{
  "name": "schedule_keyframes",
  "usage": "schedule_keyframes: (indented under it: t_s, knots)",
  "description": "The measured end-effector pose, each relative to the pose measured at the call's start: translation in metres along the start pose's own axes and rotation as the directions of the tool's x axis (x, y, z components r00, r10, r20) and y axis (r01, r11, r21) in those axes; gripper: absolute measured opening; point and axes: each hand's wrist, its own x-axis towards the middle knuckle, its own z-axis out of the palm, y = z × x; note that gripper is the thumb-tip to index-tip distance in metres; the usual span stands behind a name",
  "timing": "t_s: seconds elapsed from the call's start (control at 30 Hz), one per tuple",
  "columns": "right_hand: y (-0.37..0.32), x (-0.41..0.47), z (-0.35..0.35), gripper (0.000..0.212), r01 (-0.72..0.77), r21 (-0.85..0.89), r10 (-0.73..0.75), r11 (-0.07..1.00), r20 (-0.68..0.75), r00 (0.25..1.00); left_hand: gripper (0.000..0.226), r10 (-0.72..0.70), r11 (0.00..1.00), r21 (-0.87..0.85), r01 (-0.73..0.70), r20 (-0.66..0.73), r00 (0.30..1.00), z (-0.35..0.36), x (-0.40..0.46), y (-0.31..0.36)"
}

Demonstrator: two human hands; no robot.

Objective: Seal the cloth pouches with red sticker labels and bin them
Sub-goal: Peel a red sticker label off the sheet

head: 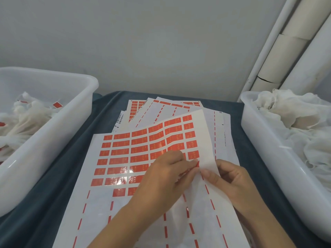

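At far left a white plastic bin (53, 111) holds cloth pouches (30, 111) that already carry red labels. Beside it, on the dark blue cloth covering the desk (105, 108), lies a fanned pile of sticker sheets (161, 108); the top sheet (136, 151) still has rows of red stickers in its upper part, with only red dashes left lower down. The left hand (161, 179) rests on that sheet, its fingers narrowed to pinch a red sticker label (197, 164) at the sheet's right side. Just beside it the right hand (231, 179) grips the lifted right edge of the sheet, thumb on top. At far right a second white bin (258, 133) is heaped with plain cloth pouches (286, 111)
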Motion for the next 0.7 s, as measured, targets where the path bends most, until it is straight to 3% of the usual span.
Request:
schedule_keyframes:
  t_s: [0.2, 0.33, 0.5, 0.6, 0.7]
  knots:
    - [-0.002, -0.001, 0.001, 0.031, -0.023, 0.037, 0.023, 0.999, 0.002, 1.000, 0.039, -0.051, 0.995, -0.087, 0.047, -0.046, 0.998, -0.003, 0.002, -0.003]
    - [-0.003, -0.001, 0.001, 0.029, -0.017, 0.026, 0.017, 1.000, 0.001, 1.000, 0.040, -0.059, 0.997, -0.049, 0.055, -0.080, 0.995, -0.001, 0.002, 0.000]
    - [-0.002, -0.001, 0.002, 0.032, -0.046, 0.044, 0.046, 0.998, -0.008, 0.999, 0.009, -0.229, 0.957, -0.204, 0.206, -0.093, 0.969, 0.001, 0.004, -0.001]
    - [0.001, 0.001, -0.001, 0.032, -0.085, 0.057, 0.087, 0.995, -0.021, 0.996, 0.024, -0.356, 0.904, -0.290, 0.314, -0.103, 0.929, 0.000, 0.006, -0.004]
    - [0.003, 0.002, -0.004, 0.032, -0.172, 0.076, 0.177, 0.982, -0.058, 0.983, 0.015, -0.515, 0.798, -0.453, 0.398, -0.166, 0.841, -0.011, 0.011, -0.006]
